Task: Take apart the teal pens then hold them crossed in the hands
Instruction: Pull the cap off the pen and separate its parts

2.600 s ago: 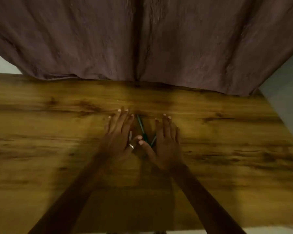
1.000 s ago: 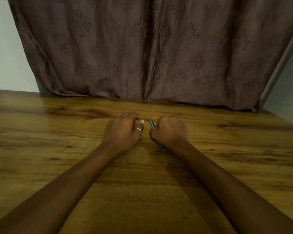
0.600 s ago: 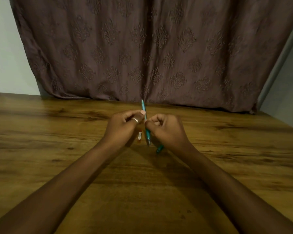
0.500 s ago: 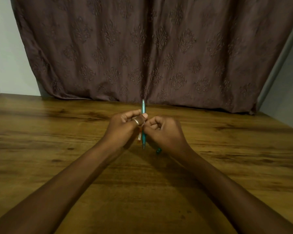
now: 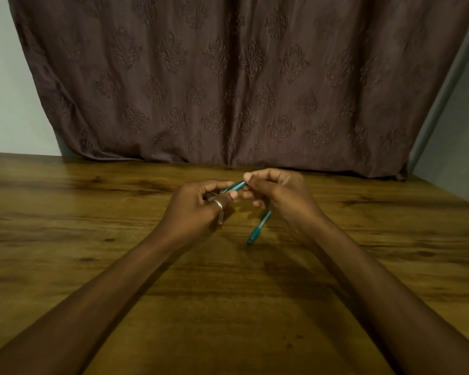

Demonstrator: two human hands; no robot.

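A teal pen is held above the wooden table, tilted up to the right. My left hand, with a ring on the thumb, grips its lower end, and the fingertips of my right hand pinch its upper end. A second teal pen lies on the table below my right hand, its far end hidden by the hand. A small clear piece with an orange tip shows just under my left thumb; whether it rests on the table or hangs from the hand I cannot tell.
A dark patterned curtain hangs behind the table's far edge. Pale wall shows at the left and right. My two forearms reach in from the near edge of the table.
The pen stood nearly upright between both hands half a second ago; now it is tipped down to a slant. My right hand has risen to its upper end. Earlier, both hands lay flat on the table.
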